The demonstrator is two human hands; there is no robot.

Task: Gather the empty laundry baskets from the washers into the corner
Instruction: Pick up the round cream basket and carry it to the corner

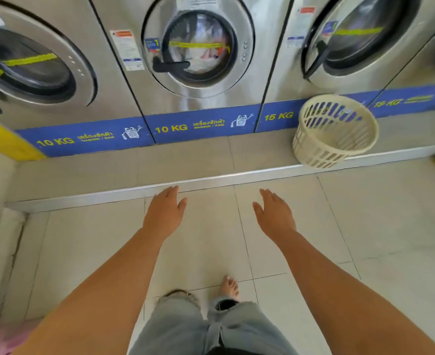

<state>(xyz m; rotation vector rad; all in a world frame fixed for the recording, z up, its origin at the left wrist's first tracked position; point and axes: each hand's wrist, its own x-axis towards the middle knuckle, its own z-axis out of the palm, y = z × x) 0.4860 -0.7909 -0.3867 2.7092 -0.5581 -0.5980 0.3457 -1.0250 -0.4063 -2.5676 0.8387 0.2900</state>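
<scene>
Cream plastic basket (335,130) sits empty on the ledge (134,170); both hands released, holding nothing.

1. Three front-loading washers in full sight: first washer (32,65), second washer (198,52), third washer (357,39).
2. One cream basket (334,131).
3. Two empty hands: left hand (164,213), right hand (275,215).

Even, bright lighting is filling the scene. Glare is showing on the steel washers (201,55). Edges are bending and blurring; shadows are staying faint.
</scene>
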